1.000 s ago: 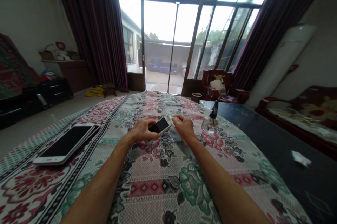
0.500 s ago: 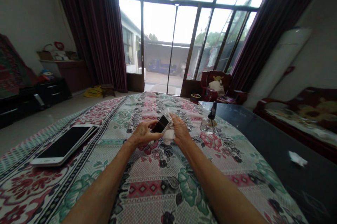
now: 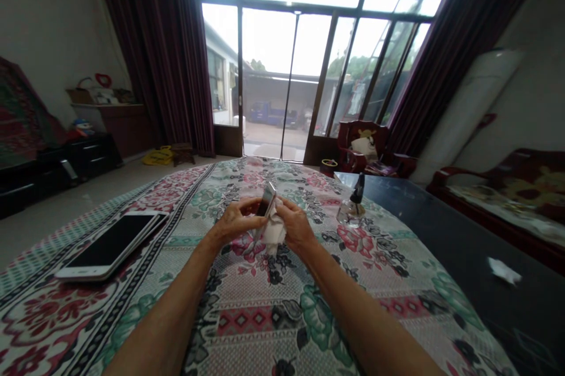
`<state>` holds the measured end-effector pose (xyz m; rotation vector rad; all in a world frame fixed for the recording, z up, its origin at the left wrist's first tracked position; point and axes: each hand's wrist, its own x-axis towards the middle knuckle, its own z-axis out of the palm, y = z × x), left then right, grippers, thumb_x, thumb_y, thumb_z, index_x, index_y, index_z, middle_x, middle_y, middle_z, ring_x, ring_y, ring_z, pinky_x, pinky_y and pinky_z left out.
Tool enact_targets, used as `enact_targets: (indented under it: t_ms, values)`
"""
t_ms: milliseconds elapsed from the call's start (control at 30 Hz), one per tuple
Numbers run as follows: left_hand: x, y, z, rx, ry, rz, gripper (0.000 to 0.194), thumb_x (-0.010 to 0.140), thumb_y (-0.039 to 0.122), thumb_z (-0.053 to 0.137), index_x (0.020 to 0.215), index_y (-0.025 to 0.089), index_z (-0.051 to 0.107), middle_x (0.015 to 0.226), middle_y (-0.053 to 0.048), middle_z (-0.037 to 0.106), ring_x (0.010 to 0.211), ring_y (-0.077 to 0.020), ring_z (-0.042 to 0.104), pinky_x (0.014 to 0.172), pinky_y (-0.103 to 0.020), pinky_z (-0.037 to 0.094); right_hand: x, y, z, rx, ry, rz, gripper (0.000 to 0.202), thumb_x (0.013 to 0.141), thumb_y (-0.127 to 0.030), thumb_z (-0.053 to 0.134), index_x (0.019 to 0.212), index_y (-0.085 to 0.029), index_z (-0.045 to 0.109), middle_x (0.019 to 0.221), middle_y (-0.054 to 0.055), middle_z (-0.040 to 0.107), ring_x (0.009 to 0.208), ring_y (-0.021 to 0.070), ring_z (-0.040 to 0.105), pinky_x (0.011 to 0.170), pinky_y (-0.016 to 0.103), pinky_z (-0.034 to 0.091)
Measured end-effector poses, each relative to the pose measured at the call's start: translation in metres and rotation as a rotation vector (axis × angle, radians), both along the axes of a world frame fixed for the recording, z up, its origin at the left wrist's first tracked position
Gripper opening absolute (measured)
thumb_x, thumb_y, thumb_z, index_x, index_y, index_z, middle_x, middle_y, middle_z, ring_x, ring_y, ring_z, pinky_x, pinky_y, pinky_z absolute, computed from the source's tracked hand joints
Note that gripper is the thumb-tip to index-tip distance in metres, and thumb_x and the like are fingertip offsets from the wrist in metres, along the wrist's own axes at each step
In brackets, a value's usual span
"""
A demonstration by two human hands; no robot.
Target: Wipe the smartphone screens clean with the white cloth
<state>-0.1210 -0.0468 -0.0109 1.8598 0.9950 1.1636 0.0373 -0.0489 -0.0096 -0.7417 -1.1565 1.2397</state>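
My left hand (image 3: 236,220) is closed on a small phone (image 3: 266,199), gripping it near its lower end. The phone is tilted almost edge-on, its dark screen turned to the left. In my right hand (image 3: 296,225) is a crumpled white tissue (image 3: 274,230), pressed to the back and right edge of the phone, with its loose end hanging down. Both hands are above the flowered tablecloth (image 3: 251,317). At the left, a larger white phone (image 3: 110,245) with a black screen lies on top of another flat device, mostly hidden under it.
A clear bottle with a black nozzle (image 3: 354,205) stands on the cloth to the right of my hands. A crumpled white tissue (image 3: 504,270) lies on the dark tabletop (image 3: 450,246) at the right. Beyond the table are a wooden chair (image 3: 359,146) and glass doors.
The small phone has turned from showing its screen to nearly edge-on. Both hands have shifted slightly left, and the tissue has moved with my right hand.
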Motion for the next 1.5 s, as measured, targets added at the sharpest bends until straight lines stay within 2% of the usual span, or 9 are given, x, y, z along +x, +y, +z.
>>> enact_targets:
  t_ms: [100, 200, 400, 600, 867, 1000, 1200, 1367, 1500]
  values:
    - [-0.001, -0.001, 0.000, -0.023, -0.019, -0.029, 0.048, 0.068, 0.028, 0.070, 0.114, 0.017, 0.065, 0.113, -0.009, 0.065, 0.101, -0.0229, 0.060, 0.093, -0.038, 0.045, 0.002, 0.001, 0.010, -0.050, 0.136, 0.046, 0.031, 0.063, -0.038, 0.073, 0.088, -0.019, 0.070, 0.075, -0.001, 0.069, 0.062, 0.0142, 0.060, 0.057, 0.025, 0.048]
    - [-0.001, 0.001, -0.004, -0.024, -0.007, -0.047, 0.049, 0.068, 0.028, 0.071, 0.116, 0.019, 0.065, 0.112, -0.008, 0.066, 0.100, -0.0226, 0.061, 0.093, -0.039, 0.045, 0.003, 0.004, 0.012, -0.055, 0.203, 0.014, 0.031, 0.063, -0.037, 0.075, 0.088, -0.020, 0.069, 0.079, -0.001, 0.070, 0.065, 0.0143, 0.060, 0.060, 0.026, 0.048]
    - [-0.006, 0.004, -0.007, -0.086, -0.059, -0.009, 0.049, 0.068, 0.027, 0.071, 0.116, 0.017, 0.065, 0.105, -0.008, 0.069, 0.098, -0.0243, 0.062, 0.090, -0.040, 0.047, -0.008, -0.002, -0.008, -0.049, 0.100, -0.089, 0.030, 0.062, -0.035, 0.074, 0.085, -0.017, 0.069, 0.074, -0.001, 0.068, 0.062, 0.0122, 0.057, 0.060, 0.025, 0.046]
    - [-0.014, 0.002, -0.003, -0.148, -0.169, -0.002, 0.051, 0.066, 0.030, 0.075, 0.114, 0.015, 0.065, 0.107, -0.009, 0.069, 0.101, -0.0263, 0.063, 0.091, -0.039, 0.047, -0.020, -0.015, -0.024, -0.116, 0.012, -0.015, 0.024, 0.060, -0.031, 0.072, 0.079, -0.016, 0.070, 0.067, -0.002, 0.066, 0.058, 0.0112, 0.054, 0.055, 0.023, 0.043]
    - [-0.013, 0.002, -0.005, -0.166, -0.183, -0.061, 0.053, 0.064, 0.030, 0.076, 0.114, 0.016, 0.066, 0.110, -0.009, 0.068, 0.104, -0.0261, 0.061, 0.095, -0.041, 0.045, 0.000, -0.002, 0.008, -0.040, 0.072, 0.000, 0.032, 0.061, -0.038, 0.075, 0.086, -0.018, 0.070, 0.068, -0.002, 0.065, 0.057, 0.0114, 0.054, 0.054, 0.023, 0.043]
    - [-0.009, -0.001, -0.004, -0.211, -0.207, -0.104, 0.058, 0.066, 0.032, 0.074, 0.120, 0.016, 0.062, 0.112, -0.010, 0.068, 0.104, -0.0262, 0.061, 0.094, -0.043, 0.045, 0.001, -0.003, 0.013, 0.011, 0.050, -0.015, 0.033, 0.064, -0.038, 0.074, 0.089, -0.018, 0.071, 0.071, -0.001, 0.066, 0.059, 0.0118, 0.054, 0.055, 0.024, 0.044]
    - [-0.011, -0.001, -0.003, -0.166, -0.277, -0.114, 0.051, 0.069, 0.036, 0.070, 0.115, 0.016, 0.066, 0.110, -0.009, 0.069, 0.108, -0.0297, 0.059, 0.095, -0.040, 0.044, -0.009, -0.011, -0.007, 0.080, -0.123, -0.097, 0.020, 0.066, -0.032, 0.071, 0.081, -0.020, 0.073, 0.073, 0.000, 0.067, 0.065, 0.0131, 0.056, 0.060, 0.024, 0.045]
    - [-0.018, 0.000, -0.004, -0.220, -0.309, -0.027, 0.056, 0.065, 0.038, 0.070, 0.116, 0.016, 0.065, 0.104, -0.009, 0.071, 0.101, -0.0301, 0.062, 0.088, -0.039, 0.049, -0.023, -0.017, -0.033, 0.013, -0.163, 0.015, 0.011, 0.062, -0.026, 0.069, 0.070, -0.020, 0.072, 0.065, -0.001, 0.067, 0.058, 0.0121, 0.054, 0.055, 0.024, 0.043]
    - [-0.020, -0.001, -0.004, -0.253, -0.348, -0.073, 0.054, 0.066, 0.036, 0.069, 0.116, 0.015, 0.065, 0.105, -0.010, 0.071, 0.099, -0.0293, 0.063, 0.086, -0.038, 0.049, -0.025, -0.018, -0.025, -0.032, -0.109, 0.060, 0.012, 0.063, -0.029, 0.069, 0.069, -0.019, 0.071, 0.061, -0.001, 0.064, 0.054, 0.0105, 0.052, 0.052, 0.022, 0.041]
